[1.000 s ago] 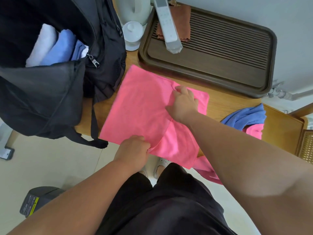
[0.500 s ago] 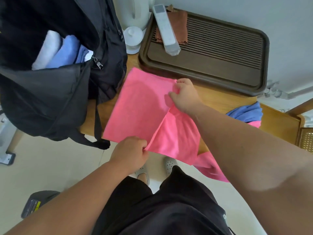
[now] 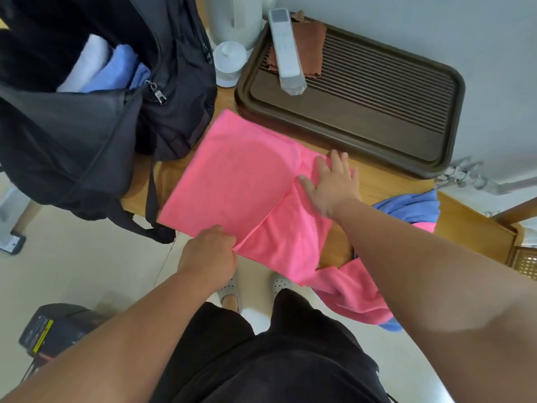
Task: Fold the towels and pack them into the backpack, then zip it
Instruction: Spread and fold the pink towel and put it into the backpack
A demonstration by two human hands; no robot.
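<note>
A pink towel (image 3: 232,175) lies spread on the wooden table (image 3: 377,186), its near part hanging over the front edge. My left hand (image 3: 210,250) pinches the towel's near edge at the table front. With fingers straight, my right hand (image 3: 331,184) presses flat on the towel's right side. The black backpack (image 3: 72,141) stands open at the left, and folded white and blue towels (image 3: 104,68) show inside it. Its zipper pull (image 3: 157,93) hangs at the opening. More blue and pink towels (image 3: 406,207) lie heaped at the right, partly hidden by my right arm.
A dark brown slatted tray (image 3: 377,112) fills the back of the table, holding a white remote (image 3: 286,50) and a brown cloth (image 3: 313,45). A white kettle (image 3: 235,16) and a lidded cup (image 3: 229,59) stand behind the backpack. A dark device (image 3: 55,327) sits on the floor.
My right hand let go of the lifted towel corner and now lies flat on the cloth, farther right. My left hand keeps its pinch on the near edge.
</note>
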